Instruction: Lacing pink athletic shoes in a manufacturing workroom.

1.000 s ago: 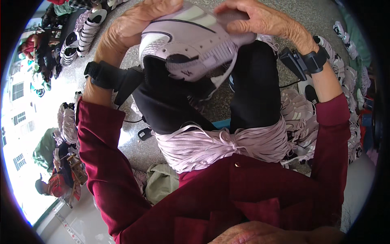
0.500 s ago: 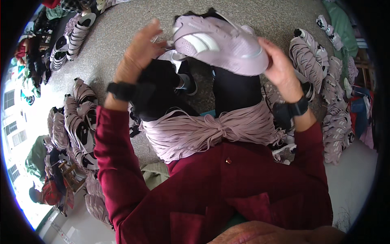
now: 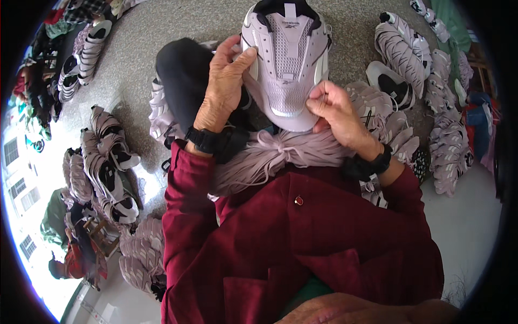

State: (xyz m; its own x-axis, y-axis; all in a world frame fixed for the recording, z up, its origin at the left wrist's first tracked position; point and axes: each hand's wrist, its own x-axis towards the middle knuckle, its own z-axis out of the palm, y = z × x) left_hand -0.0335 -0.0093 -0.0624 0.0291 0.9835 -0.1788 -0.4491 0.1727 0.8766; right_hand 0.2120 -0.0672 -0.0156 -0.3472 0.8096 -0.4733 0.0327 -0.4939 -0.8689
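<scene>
A pale pink sneaker (image 3: 289, 81) with white side panels and a mesh tongue faces me, toe downward, above my lap. No lace shows in its eyelets. My left hand (image 3: 226, 81) grips its left side, thumb on the upper near the eyelet row. At the right of the toe, my right hand (image 3: 337, 110) is closed on the shoe's edge with thumb and fingers; whether a thin thread is also pinched there I cannot tell. Across my thighs, just below the toe, lies a thick bundle of pale pink laces (image 3: 280, 151) tied in the middle.
Rows of nested pink sneakers stand on the speckled floor (image 3: 178, 21) at left (image 3: 105, 162) and right (image 3: 402, 54). More shoes (image 3: 372, 108) sit close beside my right hand. At far left, a person in red (image 3: 75, 262) is near a wooden stool (image 3: 102, 235).
The sneaker has turned from sideways to upright with its toe toward me. My left hand, formerly off it with fingers spread, now grips its left side. The right hand has moved lower along the toe.
</scene>
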